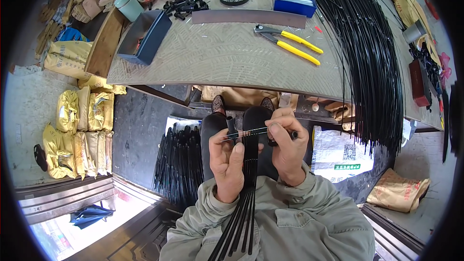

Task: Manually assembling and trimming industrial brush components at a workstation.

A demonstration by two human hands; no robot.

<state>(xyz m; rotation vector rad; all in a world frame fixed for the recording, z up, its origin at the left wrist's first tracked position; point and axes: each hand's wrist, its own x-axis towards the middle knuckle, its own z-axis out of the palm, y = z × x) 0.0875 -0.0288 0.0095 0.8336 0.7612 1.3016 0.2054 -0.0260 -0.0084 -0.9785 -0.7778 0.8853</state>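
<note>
My left hand (227, 164) is closed, thumb and fingers gripping a short black tube-shaped piece (231, 126) that stands upright. My right hand (288, 147) pinches one end of a thin, shiny strand (253, 132), which runs across to the fingers of the left. Dark rounded ends show by the right fingers; what they belong to is hard to make out. Between the hands, over my lap, a bundle of slim black rods (245, 212) hangs down, fanning out at its lower end across my jacket. Part of each hand's grip is hidden by the fingers.
On the table (203, 63) lie yellow-handled cutters (295, 46), a flat metal strip (249, 18), a dark blue bin (145, 36), a blue box (293, 1) of white sticks and a long heap of black rods (369, 63). More black rods (179, 162) stand on the floor, left.
</note>
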